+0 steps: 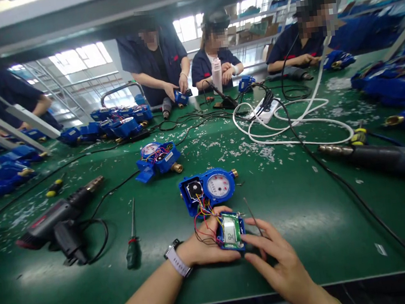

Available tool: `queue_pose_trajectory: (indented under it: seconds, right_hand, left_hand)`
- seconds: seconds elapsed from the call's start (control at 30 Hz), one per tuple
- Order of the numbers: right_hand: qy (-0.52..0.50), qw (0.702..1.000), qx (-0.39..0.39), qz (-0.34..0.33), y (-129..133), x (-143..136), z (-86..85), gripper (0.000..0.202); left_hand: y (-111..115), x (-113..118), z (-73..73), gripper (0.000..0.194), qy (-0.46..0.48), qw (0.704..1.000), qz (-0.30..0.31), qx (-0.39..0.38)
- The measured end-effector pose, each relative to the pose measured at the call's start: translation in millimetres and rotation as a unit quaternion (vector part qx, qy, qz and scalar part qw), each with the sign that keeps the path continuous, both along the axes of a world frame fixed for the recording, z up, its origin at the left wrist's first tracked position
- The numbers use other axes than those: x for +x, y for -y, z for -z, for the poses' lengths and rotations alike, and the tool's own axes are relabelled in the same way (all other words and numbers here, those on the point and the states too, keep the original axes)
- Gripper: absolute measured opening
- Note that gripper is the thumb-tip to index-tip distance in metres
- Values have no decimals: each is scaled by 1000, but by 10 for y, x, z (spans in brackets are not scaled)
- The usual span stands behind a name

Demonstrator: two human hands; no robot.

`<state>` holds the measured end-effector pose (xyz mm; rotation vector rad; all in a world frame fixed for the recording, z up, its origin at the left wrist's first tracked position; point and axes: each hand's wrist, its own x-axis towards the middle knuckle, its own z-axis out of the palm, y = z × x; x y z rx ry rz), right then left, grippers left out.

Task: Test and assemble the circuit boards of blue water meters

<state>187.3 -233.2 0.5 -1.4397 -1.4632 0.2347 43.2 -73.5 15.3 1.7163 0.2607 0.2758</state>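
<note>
Green circuit board with lit-looking grey display (230, 230), set in a blue housing, lies in the left hand (211, 244), fingers curled around it; right hand (279, 254), fingers parted, at its edge. Beyond, joined by coloured wires, the blue water meter (218, 186) shows a round white dial and brass fitting.

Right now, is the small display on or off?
On: the display, held in the left hand, shows dark digits.

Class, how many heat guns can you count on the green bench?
4: left heat gun, near the green screwdriver; right heat gun, at the picture's edge; back-centre heat gun, partly hidden; back-right heat gun. Others may be hidden.
</note>
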Motion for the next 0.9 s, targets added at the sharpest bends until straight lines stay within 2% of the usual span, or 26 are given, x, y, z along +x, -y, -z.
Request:
queue_pose_trajectory:
  seconds: [0.17,0.3,0.53,0.9]
  right_hand:
    - [96,995,22,-2,22,-102,-93,24]
    - [148,989,3,-7,-1,-128,-137,25]
    - [108,993,-41,6,-74,-198,-218,20]
    - [149,986,-75,17,-219,-298,-378,22]
  left_hand:
    - [11,17,25,75,17,1000,9,25]
    - [-5,24,34,72,27,997,1,74]
    - [-29,15,20,75,28,995,-7,100]
    - [-52,-26,122,77,23,987,-21,160]
